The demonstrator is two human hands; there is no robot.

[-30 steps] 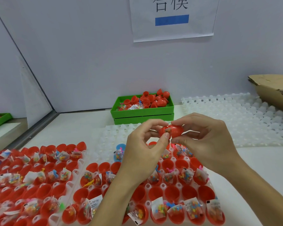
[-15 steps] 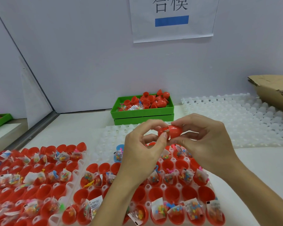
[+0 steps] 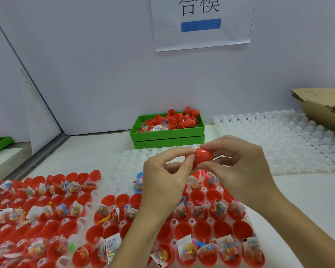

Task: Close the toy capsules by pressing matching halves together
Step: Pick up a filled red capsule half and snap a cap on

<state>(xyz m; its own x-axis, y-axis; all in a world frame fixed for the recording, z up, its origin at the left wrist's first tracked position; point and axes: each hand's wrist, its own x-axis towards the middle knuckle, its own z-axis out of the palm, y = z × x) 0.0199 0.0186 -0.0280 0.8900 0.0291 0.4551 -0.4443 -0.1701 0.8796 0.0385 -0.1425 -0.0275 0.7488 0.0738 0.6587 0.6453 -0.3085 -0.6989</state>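
Observation:
I hold a red toy capsule [image 3: 203, 156] between both hands above the trays. My left hand [image 3: 166, 178] pinches its left half with thumb and fingers, mostly hiding that half. My right hand [image 3: 242, 171] grips the rounded right half from above and below. Below my hands a white tray [image 3: 191, 222] carries several open red capsule halves [image 3: 200, 232], many with small bagged toys [image 3: 225, 245] inside. A second such tray [image 3: 91, 194] of filled red halves lies at the left.
A green bin [image 3: 167, 135] of loose red halves stands against the back wall. Empty white trays [image 3: 290, 136] lie at the right, with a cardboard box [image 3: 325, 107] behind them. One blue half [image 3: 138, 176] sits near my left hand. A paper sign [image 3: 201, 22] hangs on the wall.
Both hands stayed in place, fingers shifting slightly on the capsule. The right half now shows more clearly between my fingertips, and the left half is more covered.

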